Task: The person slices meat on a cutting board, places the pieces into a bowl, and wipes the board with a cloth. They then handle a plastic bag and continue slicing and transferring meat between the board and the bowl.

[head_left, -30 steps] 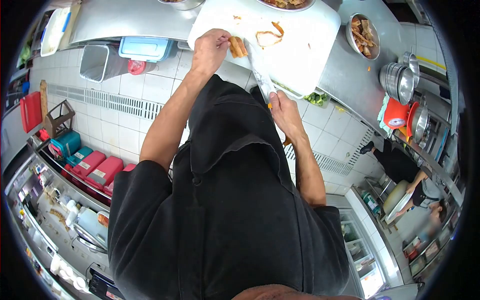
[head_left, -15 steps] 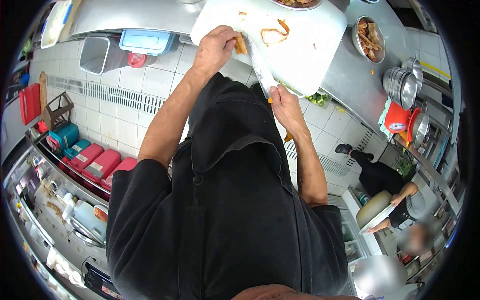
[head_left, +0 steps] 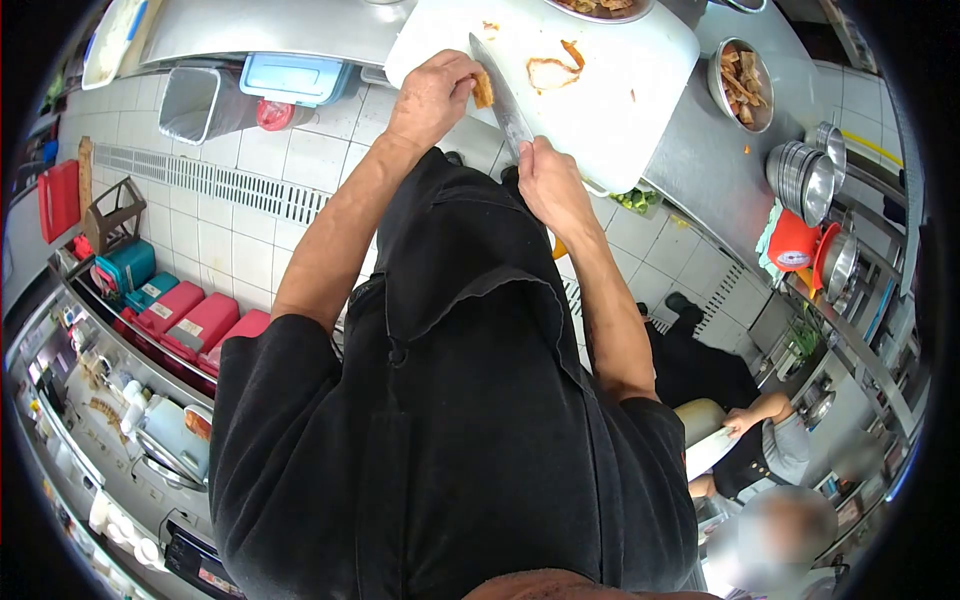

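Note:
My left hand (head_left: pixel 432 95) pinches a small golden-brown piece of food (head_left: pixel 483 89) over the near left part of a white cutting board (head_left: pixel 620 110). My right hand (head_left: pixel 550 180) grips a knife (head_left: pixel 502 100) by its handle, the blade pointing away from me and lying just right of the piece. A curved brown-edged scrap (head_left: pixel 553 73) lies on the board to the right of the blade, with small crumbs about. Near the board's far edge sits a metal bowl (head_left: pixel 602 10) of brown pieces. Another bowl (head_left: pixel 741 85) of such pieces stands on the steel counter at right.
Stacked metal bowls (head_left: pixel 800 180) and a red scale (head_left: pixel 792 240) are at the right. Green vegetables (head_left: pixel 636 200) show below the board's edge. A grey bin (head_left: pixel 200 105) and a blue-lidded box (head_left: pixel 293 78) stand at left. Another person (head_left: pixel 765 440) holds a large tray at lower right.
My right hand and the knife have shifted left and slightly away from me, the blade nearer the piece's right side. The other person has moved left and closer to my right arm.

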{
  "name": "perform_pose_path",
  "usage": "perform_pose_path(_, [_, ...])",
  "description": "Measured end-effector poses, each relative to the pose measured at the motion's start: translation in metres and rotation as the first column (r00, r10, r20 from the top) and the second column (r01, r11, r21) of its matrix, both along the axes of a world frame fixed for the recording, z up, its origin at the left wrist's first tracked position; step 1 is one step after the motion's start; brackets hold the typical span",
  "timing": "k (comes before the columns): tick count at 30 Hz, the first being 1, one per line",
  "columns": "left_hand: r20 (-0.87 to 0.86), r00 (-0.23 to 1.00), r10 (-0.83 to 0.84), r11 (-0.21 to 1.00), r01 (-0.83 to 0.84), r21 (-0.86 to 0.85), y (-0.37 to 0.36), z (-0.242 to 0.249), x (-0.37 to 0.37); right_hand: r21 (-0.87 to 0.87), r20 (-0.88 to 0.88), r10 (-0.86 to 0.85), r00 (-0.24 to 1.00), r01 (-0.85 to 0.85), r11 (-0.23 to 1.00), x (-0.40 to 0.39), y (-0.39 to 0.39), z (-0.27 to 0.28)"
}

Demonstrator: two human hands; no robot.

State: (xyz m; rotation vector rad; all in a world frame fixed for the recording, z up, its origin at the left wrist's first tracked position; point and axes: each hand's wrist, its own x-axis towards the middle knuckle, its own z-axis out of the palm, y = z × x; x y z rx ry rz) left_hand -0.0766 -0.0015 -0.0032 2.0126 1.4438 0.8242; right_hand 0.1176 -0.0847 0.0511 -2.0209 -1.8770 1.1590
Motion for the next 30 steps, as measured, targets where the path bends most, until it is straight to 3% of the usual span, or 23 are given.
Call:
perform_pose_path(5, [0.044,0.999,0.005,1.0,-0.004,-0.014,0.001,-0.003,-0.002,0.131,0.037,0.057,0.998,-0.061,0.99,-0.023,0.007,-0.012])
perform_pose_path(6, [0.075,0.997,0.017,1.0,-0.015,-0.026,0.001,-0.006,-0.003,0.191,0.127,0.117,0.985,-0.14,0.972,-0.032,0.007,-0.016])
perform_pose_path(9, [0.145,0.989,0.004,0.994,0.012,-0.108,-0.001,-0.004,-0.006,0.197,0.235,0.151,0.96,-0.199,0.96,-0.052,0.007,-0.02])
perform_pose_path(13, [0.142,0.99,0.013,0.987,0.01,-0.161,-0.017,0.011,-0.003,0.21,0.204,0.134,0.97,-0.177,0.961,-0.051,0.007,-0.017])
perform_pose_path(16, [0.167,0.986,0.024,0.998,-0.014,-0.057,-0.022,0.003,0.003,0.236,0.253,0.162,0.954,-0.223,0.946,-0.042,0.01,-0.009])
perform_pose_path(19, [0.05,0.998,0.043,0.999,-0.042,-0.023,-0.016,0.001,0.002,0.173,0.206,0.116,0.972,-0.152,0.973,-0.032,0.008,0.012])
perform_pose_path(26, [0.16,0.932,0.324,0.896,-0.249,-0.367,-0.001,0.008,-0.002,0.098,0.028,-0.066,0.997,0.063,0.993,0.031,-0.007,0.034])
perform_pose_path(29, [0.351,0.863,0.363,0.872,-0.183,-0.453,0.009,-0.021,-0.013,-0.094,0.002,-0.133,0.991,0.132,0.987,0.061,-0.009,0.044])
perform_pose_path(30, [0.451,0.817,0.36,0.875,-0.127,-0.468,0.01,-0.024,-0.016,-0.035,-0.028,-0.147,0.989,0.146,0.989,0.073,-0.017,0.035])
